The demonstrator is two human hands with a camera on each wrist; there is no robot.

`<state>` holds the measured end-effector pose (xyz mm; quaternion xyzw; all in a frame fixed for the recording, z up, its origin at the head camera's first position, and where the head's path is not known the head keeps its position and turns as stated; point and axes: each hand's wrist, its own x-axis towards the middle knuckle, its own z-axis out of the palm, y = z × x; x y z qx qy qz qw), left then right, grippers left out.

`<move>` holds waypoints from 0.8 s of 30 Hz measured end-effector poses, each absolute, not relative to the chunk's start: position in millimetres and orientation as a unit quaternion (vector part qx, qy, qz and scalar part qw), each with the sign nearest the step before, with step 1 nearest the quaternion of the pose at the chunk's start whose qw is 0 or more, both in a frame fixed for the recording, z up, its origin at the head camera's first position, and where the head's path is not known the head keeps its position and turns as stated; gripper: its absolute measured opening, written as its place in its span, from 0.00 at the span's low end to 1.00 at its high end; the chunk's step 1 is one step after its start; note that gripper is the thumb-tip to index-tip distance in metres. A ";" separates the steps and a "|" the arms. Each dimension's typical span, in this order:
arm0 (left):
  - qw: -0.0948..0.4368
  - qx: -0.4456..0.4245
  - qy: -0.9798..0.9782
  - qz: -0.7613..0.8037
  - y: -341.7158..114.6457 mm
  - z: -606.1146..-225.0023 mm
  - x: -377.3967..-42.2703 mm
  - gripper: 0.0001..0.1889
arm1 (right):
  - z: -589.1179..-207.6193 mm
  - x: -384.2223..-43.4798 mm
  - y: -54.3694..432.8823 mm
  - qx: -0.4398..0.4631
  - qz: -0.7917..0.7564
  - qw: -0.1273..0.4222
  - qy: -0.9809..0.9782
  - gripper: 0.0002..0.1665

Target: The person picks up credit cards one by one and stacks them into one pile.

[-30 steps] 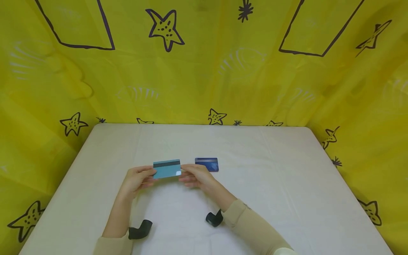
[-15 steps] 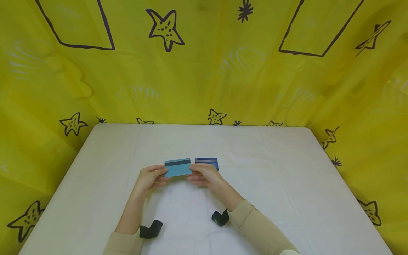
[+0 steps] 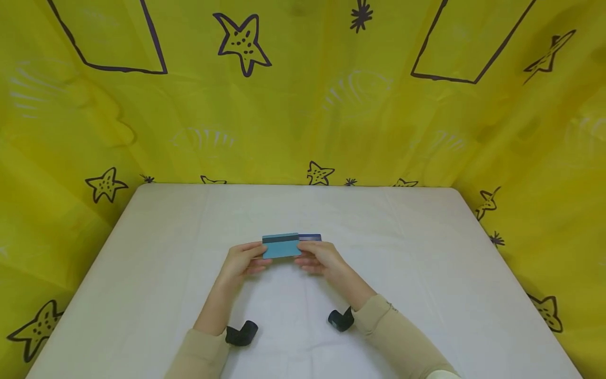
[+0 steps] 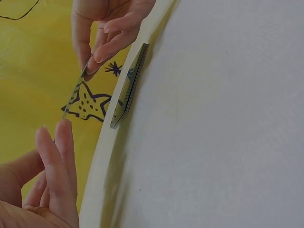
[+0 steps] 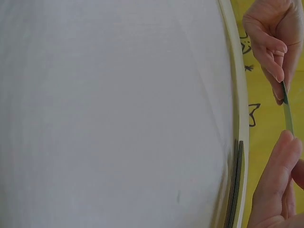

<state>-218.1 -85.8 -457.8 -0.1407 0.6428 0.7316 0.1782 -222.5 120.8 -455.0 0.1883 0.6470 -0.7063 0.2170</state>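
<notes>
A light blue card with a black magnetic stripe (image 3: 282,249) is held up between both hands in the head view. My left hand (image 3: 242,263) pinches its left end, and my right hand (image 3: 325,259) pinches the right end. Behind it, partly covered by the held card and right hand, lies a dark blue card (image 3: 310,237) on the table. From the side, the left wrist view shows this as a stack of several cards (image 4: 129,88), with the held card (image 4: 75,92) raised apart from it. The right wrist view also shows the stack (image 5: 233,185) edge-on.
A white cloth covers the table (image 3: 402,263). A yellow curtain (image 3: 284,105) with starfish drawings hangs along the back and both sides. Black wrist devices (image 3: 243,333) stick out inward from the beige sleeves (image 3: 397,337).
Both hands have moved right together with the light blue card, which now overlaps the dark blue card in the head view. The cards on the table stay put.
</notes>
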 end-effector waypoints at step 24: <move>0.179 -0.152 0.647 0.725 -30.4 -474.2 -238.5 0.19 | -459.4 -234.4 165.2 0.240 -0.686 0.196 0.658 0.22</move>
